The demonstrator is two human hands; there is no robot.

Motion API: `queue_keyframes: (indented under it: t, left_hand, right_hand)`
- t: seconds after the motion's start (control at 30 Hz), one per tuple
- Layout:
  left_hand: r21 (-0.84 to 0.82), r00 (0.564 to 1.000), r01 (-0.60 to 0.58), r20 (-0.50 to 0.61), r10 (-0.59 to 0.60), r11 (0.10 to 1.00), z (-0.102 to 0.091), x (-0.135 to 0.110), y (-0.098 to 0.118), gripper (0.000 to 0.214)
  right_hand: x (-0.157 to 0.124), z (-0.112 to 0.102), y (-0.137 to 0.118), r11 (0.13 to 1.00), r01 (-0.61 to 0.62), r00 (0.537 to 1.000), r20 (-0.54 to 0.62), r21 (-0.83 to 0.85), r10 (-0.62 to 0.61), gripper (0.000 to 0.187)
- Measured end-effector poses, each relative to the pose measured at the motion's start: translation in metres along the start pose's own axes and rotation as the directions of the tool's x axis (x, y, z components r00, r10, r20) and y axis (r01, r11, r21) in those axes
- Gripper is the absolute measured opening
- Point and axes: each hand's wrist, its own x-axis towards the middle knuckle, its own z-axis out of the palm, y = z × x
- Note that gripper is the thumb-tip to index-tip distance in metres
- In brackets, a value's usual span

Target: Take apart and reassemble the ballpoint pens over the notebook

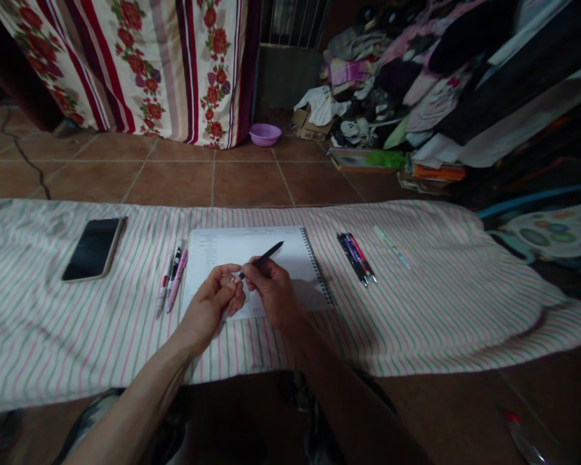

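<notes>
In the head view, my right hand (274, 290) grips a slim black pen (270, 254) between thumb and fingers, its dark pointed end aimed up and to the right. My left hand (219, 290) is beside the pen's lower end, its fingers curled and pinched together; whatever they hold is too small to make out. Both hands are over a spiral-bound notebook (256, 239), open at a white page with faint print along its left side. The coil runs down the notebook's right edge.
Left of the notebook lie several pens (177, 278) and a dark-screened phone (93, 250). To its right are more pens (357, 258) and a pale pen (392, 247). A striped cloth (440, 303) covers the table. Beyond are a purple basin (265, 134) and piled clothes.
</notes>
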Motion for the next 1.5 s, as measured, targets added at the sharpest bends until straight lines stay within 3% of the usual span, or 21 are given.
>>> queue_keyframes:
  t: [0.07,0.13,0.23,0.33,0.43,0.5,0.63,0.7,0.87,1.03,1.27,1.33,1.4,1.5]
  left_hand:
    - [0.131,0.998,-0.060,0.021,0.058,0.990,-0.004,0.000,-0.002,0.025]
    - [0.357,0.987,-0.151,0.008,0.159,0.922,-0.009,0.000,-0.006,0.020]
    - [0.730,0.918,-0.272,0.003,0.396,0.627,-0.014,0.000,-0.015,0.023]
    - [0.876,0.825,-0.348,0.118,0.552,0.333,-0.016,0.003,-0.024,0.030]
    - [0.907,0.777,-0.365,0.173,0.605,0.208,-0.015,0.007,-0.030,0.036]
    - [0.913,0.801,-0.320,0.119,0.587,0.252,-0.013,0.010,-0.031,0.037]
    - [0.804,0.881,-0.203,-0.100,0.463,0.560,-0.007,0.012,-0.027,0.022]
    - [0.723,0.904,-0.172,-0.154,0.399,0.669,-0.005,0.012,-0.025,0.018]
    - [0.628,0.875,-0.270,-0.157,0.459,0.730,-0.002,0.014,-0.021,0.016]
    - [0.494,0.921,-0.208,-0.192,0.339,0.844,-0.003,0.015,-0.022,0.024]
    - [0.595,0.855,-0.304,-0.174,0.489,0.744,-0.005,0.012,-0.021,0.018]
    - [0.693,0.808,-0.349,-0.119,0.578,0.631,-0.003,0.010,-0.020,0.015]
    - [0.789,0.737,-0.403,-0.021,0.676,0.463,-0.002,0.010,-0.022,0.014]
    - [0.849,0.626,-0.480,0.155,0.764,0.221,-0.001,0.012,-0.027,0.017]
  right_hand:
    - [-0.001,0.002,0.000,1.000,0.000,1.000,-0.009,-0.024,-0.001,0.023]
    - [-0.003,0.005,0.000,0.998,0.011,0.999,-0.032,-0.064,-0.013,0.023]
    - [-0.008,0.011,0.001,0.996,0.023,0.995,-0.090,-0.088,-0.031,0.021]
    - [-0.011,0.015,0.002,0.997,0.030,0.985,-0.169,-0.065,-0.040,0.021]
    - [-0.009,0.014,0.005,0.999,0.032,0.977,-0.214,0.030,-0.025,0.022]
    - [-0.005,0.011,0.008,0.995,0.037,0.974,-0.226,0.090,-0.016,0.024]
    - [0.000,0.004,0.011,0.998,0.042,0.978,-0.207,0.051,-0.030,0.023]
    - [0.000,0.004,0.011,0.998,0.041,0.981,-0.194,0.045,-0.032,0.021]
    - [-0.002,0.008,0.010,0.998,0.057,0.985,-0.165,0.025,-0.053,0.020]
    - [-0.001,0.010,0.013,0.998,0.057,0.985,-0.164,0.026,-0.052,0.020]
    - [-0.004,0.016,0.010,0.983,0.005,0.978,-0.207,0.183,0.033,0.023]
    - [-0.004,0.018,0.008,0.972,-0.032,0.968,-0.236,0.233,0.089,0.026]
    - [-0.005,0.021,0.005,0.964,-0.059,0.962,-0.242,0.258,0.124,0.027]
    - [-0.009,0.020,-0.005,0.980,-0.055,0.963,-0.248,0.189,0.102,0.019]
